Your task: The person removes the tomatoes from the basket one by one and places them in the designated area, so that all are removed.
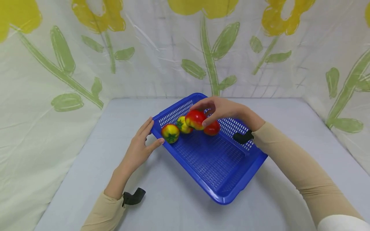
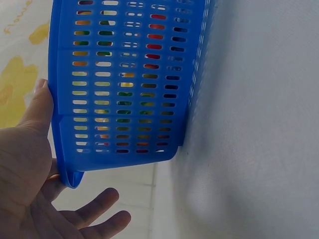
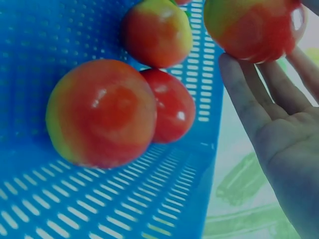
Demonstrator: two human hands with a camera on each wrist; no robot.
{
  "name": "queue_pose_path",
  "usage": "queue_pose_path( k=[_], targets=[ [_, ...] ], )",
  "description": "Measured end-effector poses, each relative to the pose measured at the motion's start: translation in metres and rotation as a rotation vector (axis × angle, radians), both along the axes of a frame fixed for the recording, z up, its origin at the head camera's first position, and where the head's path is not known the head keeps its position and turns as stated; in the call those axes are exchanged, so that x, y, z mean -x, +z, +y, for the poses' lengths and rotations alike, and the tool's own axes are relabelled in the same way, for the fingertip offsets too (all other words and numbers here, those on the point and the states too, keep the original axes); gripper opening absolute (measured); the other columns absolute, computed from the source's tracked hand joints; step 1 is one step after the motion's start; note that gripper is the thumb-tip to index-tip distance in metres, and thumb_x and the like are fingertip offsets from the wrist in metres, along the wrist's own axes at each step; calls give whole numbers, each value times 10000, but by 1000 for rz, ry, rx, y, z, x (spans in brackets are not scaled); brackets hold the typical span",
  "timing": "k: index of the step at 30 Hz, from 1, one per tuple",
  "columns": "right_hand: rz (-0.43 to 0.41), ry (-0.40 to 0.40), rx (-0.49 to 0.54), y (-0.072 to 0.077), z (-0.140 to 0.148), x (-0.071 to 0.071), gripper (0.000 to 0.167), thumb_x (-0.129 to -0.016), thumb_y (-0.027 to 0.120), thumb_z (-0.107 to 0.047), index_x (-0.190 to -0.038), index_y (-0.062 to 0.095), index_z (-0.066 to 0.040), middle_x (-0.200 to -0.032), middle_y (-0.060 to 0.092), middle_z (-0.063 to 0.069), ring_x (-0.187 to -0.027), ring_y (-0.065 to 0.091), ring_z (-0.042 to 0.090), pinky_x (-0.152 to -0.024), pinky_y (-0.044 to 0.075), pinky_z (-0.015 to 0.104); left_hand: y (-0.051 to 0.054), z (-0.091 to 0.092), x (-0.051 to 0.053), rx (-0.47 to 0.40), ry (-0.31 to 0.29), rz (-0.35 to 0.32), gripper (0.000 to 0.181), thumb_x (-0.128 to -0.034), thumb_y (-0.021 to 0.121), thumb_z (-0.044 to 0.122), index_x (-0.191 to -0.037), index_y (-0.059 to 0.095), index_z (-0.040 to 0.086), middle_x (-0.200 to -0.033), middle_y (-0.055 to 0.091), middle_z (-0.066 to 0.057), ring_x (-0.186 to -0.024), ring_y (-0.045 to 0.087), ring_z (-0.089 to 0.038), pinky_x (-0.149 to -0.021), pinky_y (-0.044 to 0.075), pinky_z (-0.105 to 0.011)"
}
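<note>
White sleeve (image 1: 342, 222) nearest, the right hand (image 1: 224, 107), half-curled, pinches a fruit (image 1: 195, 119) whose glossy skin could slip, while the left hand (image 1: 140, 144) grips the basket rim (image 1: 189, 166).

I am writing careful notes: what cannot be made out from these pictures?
Head view: the lower red fruit, partly hidden by the right hand.
Head view: the rim of the blue basket, partly behind the beige right sleeve.
Left wrist view: full outlines of the fruits, behind the slotted wall.
Right wrist view: top of the held fruit, cut off by the top edge.
</note>
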State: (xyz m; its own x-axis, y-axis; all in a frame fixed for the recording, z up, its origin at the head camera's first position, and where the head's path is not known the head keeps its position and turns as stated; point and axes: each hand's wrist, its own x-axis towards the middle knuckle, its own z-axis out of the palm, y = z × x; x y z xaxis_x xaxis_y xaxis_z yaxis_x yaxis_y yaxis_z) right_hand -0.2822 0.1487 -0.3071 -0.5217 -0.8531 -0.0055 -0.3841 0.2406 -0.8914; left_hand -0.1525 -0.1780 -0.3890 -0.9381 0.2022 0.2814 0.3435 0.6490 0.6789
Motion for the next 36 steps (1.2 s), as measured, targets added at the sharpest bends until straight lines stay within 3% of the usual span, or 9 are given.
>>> queue_pose_path(
  k=[10,17,26,30,36],
  targets=[
    [54,-61,-21,15,10,-3,676,-811,788,-8,-1421,498,-3,-1345,566,97,-1211,525,284,-939,498,413,0,1,0,-7,-1,-6,820,-935,651,433,-1562,257,80,-1627,153,-26,-1437,246,-297,-1014,408,-525],
    [98,-93,6,24,22,-6,636,-811,818,-89,-1392,560,-77,-1334,579,41,-1211,525,222,-959,483,431,0,1,-1,-7,0,-13,828,-931,655,433,-1565,251,85,-1628,137,8,-1438,243,-303,-1006,416,-524],
    [146,-183,47,35,41,-19,670,-791,846,-137,-1397,562,-132,-1298,601,33,-1174,557,236,-912,514,383,0,0,-1,-17,0,-19,825,-934,652,430,-1569,243,97,-1628,132,14,-1432,256,-306,-1001,424,-528],
    [150,-191,59,37,49,-24,669,-798,833,-97,-1403,549,-105,-1292,598,46,-1171,562,253,-899,521,389,0,0,-1,-18,-3,-13,824,-934,654,426,-1569,243,97,-1629,132,11,-1431,257,-310,-998,424,-533],
    [170,-199,14,36,58,-33,672,-791,842,-126,-1399,558,-161,-1288,595,21,-1164,563,237,-897,522,420,0,0,0,-15,-2,-12,830,-933,655,430,-1570,239,98,-1629,130,9,-1434,250,-311,-1001,418,-534]
  ],
)
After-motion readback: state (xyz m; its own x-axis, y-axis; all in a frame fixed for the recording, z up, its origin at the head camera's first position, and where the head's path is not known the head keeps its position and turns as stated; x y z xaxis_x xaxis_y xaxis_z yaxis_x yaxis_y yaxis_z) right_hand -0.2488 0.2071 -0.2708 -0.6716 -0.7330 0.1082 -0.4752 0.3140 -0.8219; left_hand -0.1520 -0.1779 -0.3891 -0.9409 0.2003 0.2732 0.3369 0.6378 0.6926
